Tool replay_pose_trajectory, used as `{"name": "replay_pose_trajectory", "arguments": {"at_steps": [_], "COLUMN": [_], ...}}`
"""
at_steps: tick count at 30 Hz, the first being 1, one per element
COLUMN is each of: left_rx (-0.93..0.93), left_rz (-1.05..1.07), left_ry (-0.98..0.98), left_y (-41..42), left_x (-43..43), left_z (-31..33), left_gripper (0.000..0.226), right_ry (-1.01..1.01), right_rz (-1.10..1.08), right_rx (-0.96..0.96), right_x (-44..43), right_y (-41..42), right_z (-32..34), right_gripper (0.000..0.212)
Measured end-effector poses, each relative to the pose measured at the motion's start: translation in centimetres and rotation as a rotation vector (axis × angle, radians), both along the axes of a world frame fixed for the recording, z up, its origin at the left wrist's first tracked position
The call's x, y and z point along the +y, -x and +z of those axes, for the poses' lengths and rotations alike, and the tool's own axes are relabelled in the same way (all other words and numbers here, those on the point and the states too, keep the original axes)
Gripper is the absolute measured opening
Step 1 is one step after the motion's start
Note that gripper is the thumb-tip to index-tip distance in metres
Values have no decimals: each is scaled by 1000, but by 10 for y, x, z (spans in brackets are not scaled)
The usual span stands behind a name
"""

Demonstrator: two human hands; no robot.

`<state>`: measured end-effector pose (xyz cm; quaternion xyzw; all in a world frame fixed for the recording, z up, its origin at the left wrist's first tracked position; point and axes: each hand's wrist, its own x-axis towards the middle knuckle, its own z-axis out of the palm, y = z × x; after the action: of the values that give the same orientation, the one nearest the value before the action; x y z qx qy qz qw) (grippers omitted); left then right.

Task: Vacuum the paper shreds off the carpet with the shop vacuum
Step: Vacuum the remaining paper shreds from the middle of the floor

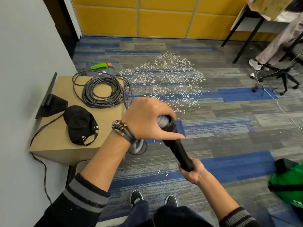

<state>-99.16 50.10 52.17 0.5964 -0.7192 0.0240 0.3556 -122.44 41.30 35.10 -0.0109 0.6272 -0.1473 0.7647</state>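
While the paper shreds (164, 79) lie scattered over the blue and grey carpet (229, 128) a little ahead of the person's feet, a black tube (177, 145) is held slantwise in both hands. The left hand (147, 119) curls over its upper end, where a grey hose (162, 120) joins it, and the right hand (192, 173) is wrapped round its lower end. The vacuum (101, 68), grey with a green handle, sits behind a cardboard box (107, 119) by the wall. On the box lie a coiled cable (101, 91) and a black cap (80, 124).

Coiled cable (88, 97) and black cap (80, 123) on cardboard box (54, 136), green bag (288, 182)
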Motion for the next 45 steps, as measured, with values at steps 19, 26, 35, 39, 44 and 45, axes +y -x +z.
{"name": "replay_pose_trajectory", "arguments": {"at_steps": [19, 26, 35, 39, 44, 45], "left_rx": [-202, -187, -157, -206, -212, -204], "left_rz": [82, 150, 118, 114, 166, 163], "left_ry": [59, 104, 144, 140, 134, 147], "left_y": [-24, -32, -34, -33, -43, -45], "left_x": [-14, -26, -21, -26, -24, -22], "left_z": [60, 59, 70, 82, 82, 85], "left_gripper": [63, 61, 54, 54, 57, 56], "right_ry": [-269, -326, -325, -341, -270, -243], "right_rz": [-217, -209, -220, -202, -134, -128], "right_rx": [-338, -383, -374, -424, -391, -391], "right_x": [-3, -8, -3, -6, -24, -27], "right_y": [-26, -36, -45, -58, -75, -80], "right_z": [37, 42, 48, 48, 45, 47], "right_gripper": [22, 22, 20, 13, 13, 10]}}
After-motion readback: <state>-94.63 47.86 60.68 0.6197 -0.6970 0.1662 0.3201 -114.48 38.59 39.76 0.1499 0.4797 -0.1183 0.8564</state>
